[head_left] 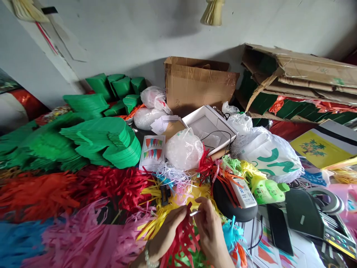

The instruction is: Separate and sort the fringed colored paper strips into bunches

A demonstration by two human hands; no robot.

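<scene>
Near the bottom centre, my left hand [170, 230], with a beaded bracelet at the wrist, has its fingers closed on a bunch of red paper strips [182, 240]. The strips hang down between my two hands. Beside it on the right, my right hand [208, 223] has curled fingers close to the top of the bunch. A small white stick-like piece [195, 213] lies between the hands, at the right fingertips. Yellow strips [158, 223] spread behind my left hand, and a black case [237, 204] sits beyond my right hand.
Green paper stacks [117, 137] fill the left back, with red [111, 184], pink [83, 238] and blue strips [22, 242] in front. Plastic bags [185, 149], an open white box [206, 124] and cardboard boxes [198, 87] stand behind. A green bottle [267, 191] and phone [279, 229] lie right.
</scene>
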